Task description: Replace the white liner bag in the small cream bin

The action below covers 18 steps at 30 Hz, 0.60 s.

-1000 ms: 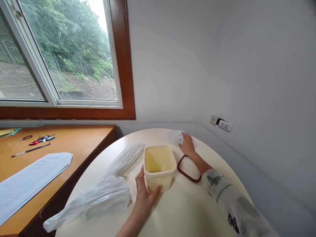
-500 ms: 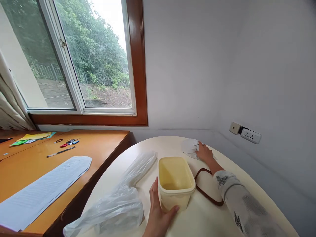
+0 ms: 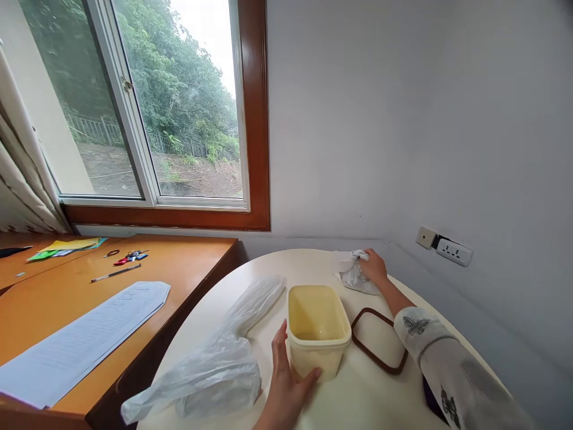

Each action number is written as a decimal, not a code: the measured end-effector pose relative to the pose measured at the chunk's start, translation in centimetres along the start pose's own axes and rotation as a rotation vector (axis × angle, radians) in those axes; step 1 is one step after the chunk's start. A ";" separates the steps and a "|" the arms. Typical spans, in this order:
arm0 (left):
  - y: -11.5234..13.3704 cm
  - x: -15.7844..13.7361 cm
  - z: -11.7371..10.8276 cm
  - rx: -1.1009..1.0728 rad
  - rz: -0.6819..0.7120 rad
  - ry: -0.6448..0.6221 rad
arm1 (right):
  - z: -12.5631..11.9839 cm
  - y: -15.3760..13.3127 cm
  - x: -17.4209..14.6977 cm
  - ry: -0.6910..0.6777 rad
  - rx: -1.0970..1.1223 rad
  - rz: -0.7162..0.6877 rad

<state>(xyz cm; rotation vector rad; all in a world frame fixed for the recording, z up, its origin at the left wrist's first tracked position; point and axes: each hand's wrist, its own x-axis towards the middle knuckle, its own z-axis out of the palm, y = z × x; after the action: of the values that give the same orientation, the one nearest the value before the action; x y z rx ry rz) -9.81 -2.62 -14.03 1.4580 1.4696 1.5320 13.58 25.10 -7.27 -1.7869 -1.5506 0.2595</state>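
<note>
A pale yellow plastic container [image 3: 319,358] stands upright with its top uncovered near the middle of the round table. My left hand [image 3: 286,382] grips its near left corner, thumb on the front and fingers along the left side. Farther back, my right hand [image 3: 375,269] pinches a crumpled white tissue [image 3: 353,275] close to the table's far edge; part of it lies on the tabletop. Beside the container on its right lies a rounded, brown-rimmed lid [image 3: 369,357], partly behind my right forearm. A thin white plastic bag [image 3: 224,370] is spread out to the left.
The cream round table [image 3: 277,263] has a curved edge near the wall. An orange-brown desk [image 3: 197,257] on the left bears a stack of papers [image 3: 89,340], a pen [image 3: 116,273], keys [image 3: 134,257] and coloured sheets [image 3: 67,246]. A wall socket [image 3: 454,252] is at right.
My right hand has closed on the white tissue, which is now bunched and partly raised off the table. My left hand stays on the container. The view has shifted slightly.
</note>
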 end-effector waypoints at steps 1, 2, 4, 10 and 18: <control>-0.3 0.0 0.1 -0.012 0.019 0.002 | -0.5 -0.4 0.2 0.039 0.049 -0.009; -0.7 0.0 0.3 -0.023 0.037 0.007 | -1.1 -0.9 0.3 0.079 0.101 -0.017; -1.3 0.1 0.5 -0.037 0.064 0.030 | -2.4 -1.8 0.4 0.154 0.211 -0.034; -0.8 0.1 0.3 -0.034 0.078 0.004 | -6.5 -4.2 -1.8 0.345 0.529 -0.107; 0.4 -0.1 -0.2 -0.046 0.004 0.009 | -10.8 -5.6 -6.9 0.413 0.809 -0.153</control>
<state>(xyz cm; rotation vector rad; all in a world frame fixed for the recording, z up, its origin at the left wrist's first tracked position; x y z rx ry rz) -9.86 -2.91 -13.65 1.4299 1.4280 1.5667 13.99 14.47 1.81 -1.0006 -1.0555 0.3524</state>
